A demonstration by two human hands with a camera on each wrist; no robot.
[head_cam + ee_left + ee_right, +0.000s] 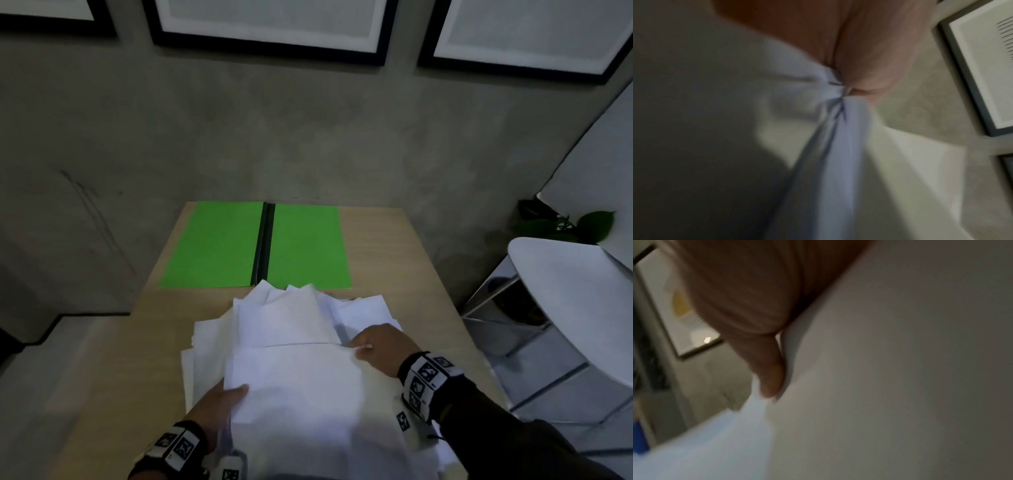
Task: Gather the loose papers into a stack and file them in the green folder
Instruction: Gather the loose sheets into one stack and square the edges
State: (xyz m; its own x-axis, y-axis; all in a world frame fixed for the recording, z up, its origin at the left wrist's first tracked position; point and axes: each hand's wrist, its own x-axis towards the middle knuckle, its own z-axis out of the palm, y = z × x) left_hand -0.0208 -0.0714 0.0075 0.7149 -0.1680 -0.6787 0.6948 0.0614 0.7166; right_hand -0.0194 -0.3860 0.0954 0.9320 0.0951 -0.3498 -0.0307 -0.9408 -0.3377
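A green folder [219,243] lies open and flat at the far end of the wooden table [394,260], its black spine in the middle. In front of it sits a rough pile of white papers [294,322], fanned at several angles. My left hand [222,401] grips the left edge of the top sheets [301,387], thumb on top; in the left wrist view the thumb [865,65] pinches bunched paper [830,146]. My right hand [380,346] holds the sheets' right edge, its fingers curled over the paper. The right wrist view shows a finger [768,369] against white paper [879,386].
A concrete wall with black-framed pictures [270,24] rises behind the table. A white chair [565,301] and a leafy plant [582,226] stand to the right. Bare tabletop shows to the left of the pile and to the right of the folder.
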